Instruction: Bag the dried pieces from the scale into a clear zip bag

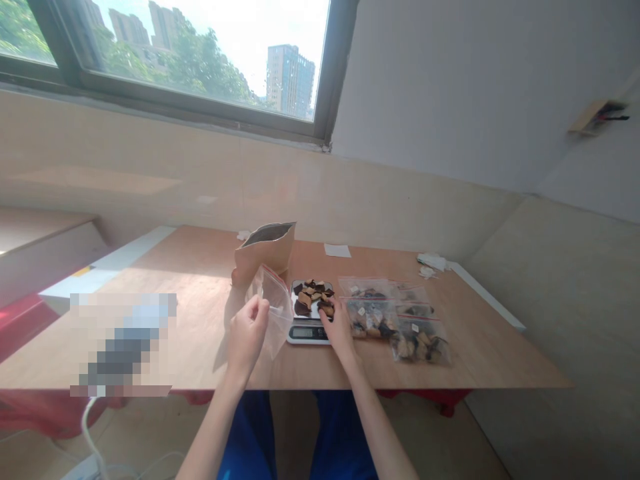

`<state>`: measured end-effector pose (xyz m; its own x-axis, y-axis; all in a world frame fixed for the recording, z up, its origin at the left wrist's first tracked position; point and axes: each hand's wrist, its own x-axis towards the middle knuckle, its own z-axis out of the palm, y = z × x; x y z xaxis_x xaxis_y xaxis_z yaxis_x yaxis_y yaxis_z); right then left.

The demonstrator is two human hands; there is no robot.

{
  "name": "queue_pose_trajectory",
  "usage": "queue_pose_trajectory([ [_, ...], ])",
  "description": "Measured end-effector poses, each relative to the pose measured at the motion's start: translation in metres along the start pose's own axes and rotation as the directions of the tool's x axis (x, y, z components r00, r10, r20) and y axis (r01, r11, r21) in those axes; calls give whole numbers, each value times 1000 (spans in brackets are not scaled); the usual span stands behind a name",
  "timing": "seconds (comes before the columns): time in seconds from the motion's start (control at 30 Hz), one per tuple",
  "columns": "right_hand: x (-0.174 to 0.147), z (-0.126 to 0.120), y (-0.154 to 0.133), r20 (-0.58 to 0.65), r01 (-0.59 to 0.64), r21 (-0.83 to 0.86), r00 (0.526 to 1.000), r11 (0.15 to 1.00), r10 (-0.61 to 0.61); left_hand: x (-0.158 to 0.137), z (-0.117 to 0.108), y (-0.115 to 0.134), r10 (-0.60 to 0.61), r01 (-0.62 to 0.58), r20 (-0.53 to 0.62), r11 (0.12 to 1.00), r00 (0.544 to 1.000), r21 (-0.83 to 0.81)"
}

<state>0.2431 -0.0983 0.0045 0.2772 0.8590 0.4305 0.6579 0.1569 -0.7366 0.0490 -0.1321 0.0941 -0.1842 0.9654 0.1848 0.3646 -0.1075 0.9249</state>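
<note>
My left hand (251,325) is closed in a pinch on the edge of a clear zip bag (277,320) with a red seal line. The bag hangs just left of a digital kitchen scale (295,335). Dark-edged dried slices (304,303), perhaps mushroom, lie on the scale's plate. Over the plate's right side, my right hand (339,327) has its thumb and fingers around a dried slice (327,309). Behind the zip bag stands an open brown paper pouch (265,252), silvery inside.
Several filled zip bags (373,317) with small white packets lie right of the scale. A white paper (337,251) lies at the back. Crumpled white items (433,262) rest at the far right. A blurred-out object (127,340) is on the left, near a white cable (87,427).
</note>
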Motion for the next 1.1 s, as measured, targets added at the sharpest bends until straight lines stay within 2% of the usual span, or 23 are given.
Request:
queue_pose_trajectory([
  [0.13, 1, -6, 0, -56, -14, 32, 998, 999, 16, -1, 4, -2, -22, 22, 22, 1000, 1000, -1],
  [0.37, 7, -20, 6, -66, -63, 131, 995, 989, 72, 1, 6, -4, -13, 13, 38, 1000, 999, -4],
  [0.53, 11, -25, 14, -11, -177, 265, 982, 948, 187, 1, 7, -6, -6, 7, 50, 1000, 999, -1],
  [0.8, 17, -33, 23, 38, -271, 433, 958, 860, 283, 2, 6, -9, 17, -16, 66, 1000, 998, -8],
  [0.93, 16, -36, 24, 30, -291, 435, 950, 852, 310, 1, 6, -11, 9, -8, 68, 1000, 998, -21],
  [1.1, 15, -45, 12, -45, -286, 414, 942, 864, 333, 0, 6, -11, 12, -10, 72, 1000, 997, -24],
])
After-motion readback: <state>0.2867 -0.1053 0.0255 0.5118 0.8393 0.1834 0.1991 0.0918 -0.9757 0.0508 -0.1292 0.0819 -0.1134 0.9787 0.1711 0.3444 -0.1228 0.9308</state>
